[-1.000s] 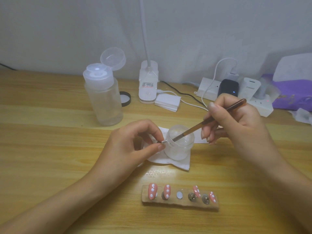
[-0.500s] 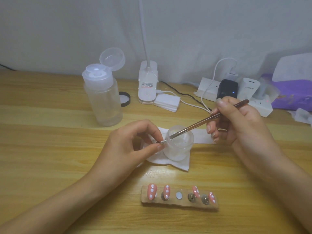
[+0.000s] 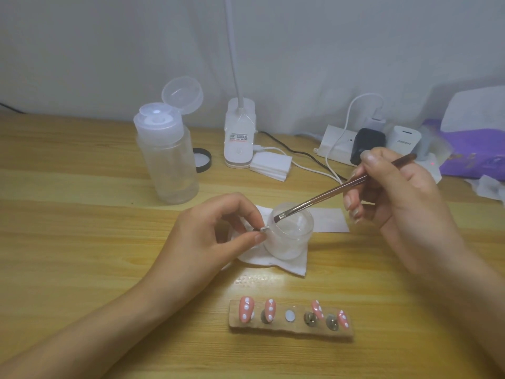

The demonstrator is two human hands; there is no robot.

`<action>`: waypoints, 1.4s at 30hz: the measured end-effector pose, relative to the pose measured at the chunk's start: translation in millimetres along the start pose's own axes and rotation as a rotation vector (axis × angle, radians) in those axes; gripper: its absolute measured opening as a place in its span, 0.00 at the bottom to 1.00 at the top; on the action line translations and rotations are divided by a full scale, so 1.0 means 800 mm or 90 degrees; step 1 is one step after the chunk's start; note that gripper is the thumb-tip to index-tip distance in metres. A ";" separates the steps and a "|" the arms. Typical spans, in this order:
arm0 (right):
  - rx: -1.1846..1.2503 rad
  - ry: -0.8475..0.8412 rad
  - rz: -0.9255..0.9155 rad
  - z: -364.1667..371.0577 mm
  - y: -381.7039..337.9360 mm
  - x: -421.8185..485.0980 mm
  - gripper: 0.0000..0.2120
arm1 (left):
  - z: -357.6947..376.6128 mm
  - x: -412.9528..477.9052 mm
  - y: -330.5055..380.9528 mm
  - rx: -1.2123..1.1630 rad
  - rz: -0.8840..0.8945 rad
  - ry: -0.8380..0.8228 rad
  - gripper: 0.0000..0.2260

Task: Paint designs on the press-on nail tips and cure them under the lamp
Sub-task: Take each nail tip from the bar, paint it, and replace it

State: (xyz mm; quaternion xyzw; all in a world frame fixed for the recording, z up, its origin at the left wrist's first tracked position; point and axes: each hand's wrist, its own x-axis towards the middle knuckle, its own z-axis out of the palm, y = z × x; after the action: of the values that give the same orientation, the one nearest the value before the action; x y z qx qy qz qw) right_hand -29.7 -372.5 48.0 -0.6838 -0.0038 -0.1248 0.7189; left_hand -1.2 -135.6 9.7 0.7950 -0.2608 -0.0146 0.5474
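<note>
My right hand grips a brown-handled brush, its bristle tip over the left rim of a small clear cup standing on a white wipe. My left hand pinches a small silver piece between thumb and forefinger, right beside the cup's left wall. Nearer to me lies a wooden strip carrying several pink nail tips with white dots on metal studs; one round white pad in its middle is bare. A white gooseneck lamp stands at the back.
A clear pump bottle with its lid flipped open stands back left, a black-rimmed cap beside it. A stack of white pads, a power strip with chargers and cables, and a purple tissue pack line the back right.
My right hand has drawn the brush up and to the right, so its tip has lifted from the piece in my left fingers to above the cup's rim. My left hand has stayed put.
</note>
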 end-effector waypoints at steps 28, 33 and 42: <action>-0.079 -0.051 0.055 0.002 0.004 -0.001 0.13 | 0.000 0.000 -0.001 0.002 0.001 -0.003 0.07; -0.041 -0.034 0.094 -0.002 0.008 0.001 0.13 | 0.000 0.000 -0.001 0.000 -0.002 0.000 0.07; 0.028 -0.035 0.105 -0.007 0.011 0.003 0.12 | 0.000 0.000 -0.001 0.014 0.000 0.002 0.09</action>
State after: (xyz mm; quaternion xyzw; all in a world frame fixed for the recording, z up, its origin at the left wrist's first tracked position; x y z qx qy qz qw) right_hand -26.3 -378.3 39.4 -0.6687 0.0300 -0.0460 0.7415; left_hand -0.9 -135.6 9.3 0.8009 -0.2597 -0.0108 0.5394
